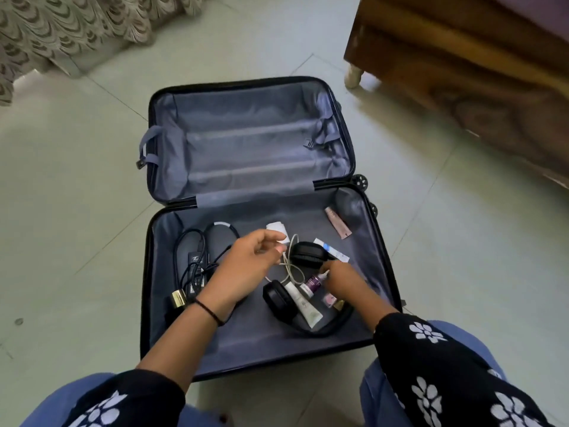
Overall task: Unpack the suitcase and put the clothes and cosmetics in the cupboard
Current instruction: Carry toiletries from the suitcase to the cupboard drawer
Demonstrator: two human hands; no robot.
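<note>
A black suitcase point(252, 343) lies open on the floor, its far half bare grey lining. The near half holds a black power adapter point(195, 272) with cables, black headphones point(277, 295), a cream tube point(303, 305), a white-and-blue tube point(332, 249), a pink tube point(338, 223), a pink compact point(328, 299) and a gold-capped bottle point(178, 298). My left hand point(249, 260) pinches a white charger point(275, 229) whose cable trails down. My right hand point(341, 280) pinches the white tip of a small purple bottle point(312, 280).
A wooden piece of furniture point(462, 72) on short legs stands at the far right. A patterned curtain point(61, 32) hangs at the far left. Pale floor tiles surround the suitcase, and my knees in blue trousers frame its near edge.
</note>
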